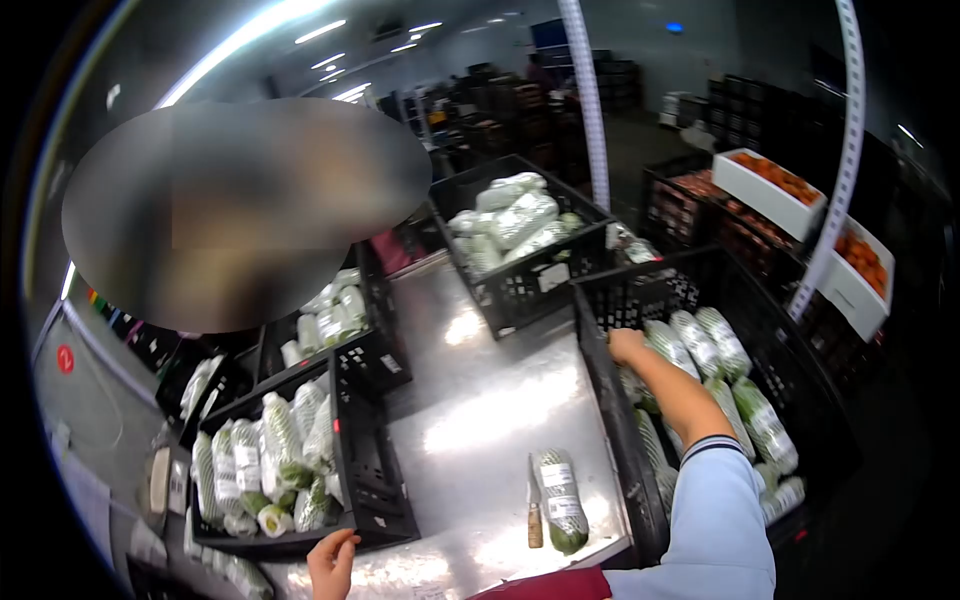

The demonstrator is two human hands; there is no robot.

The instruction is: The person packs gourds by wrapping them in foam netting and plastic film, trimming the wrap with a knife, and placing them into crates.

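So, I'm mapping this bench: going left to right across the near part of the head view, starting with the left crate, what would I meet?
Left black crate → wooden-handled knife → labelled, net-wrapped green vegetable → right black crate.

Tabletop (470, 395), centre to 6 o'clock: smooth metal, crazy glossy. Crate at 4 (630, 470), crate at 8 (370, 470): plastic, pretty matt. Knife (535, 522) near 5:30: wood handle, kinda dull. Wrapped veg (562, 505), 5 o'clock: bumpy netting. Sleeve (722, 515), 4:30: matt cloth.
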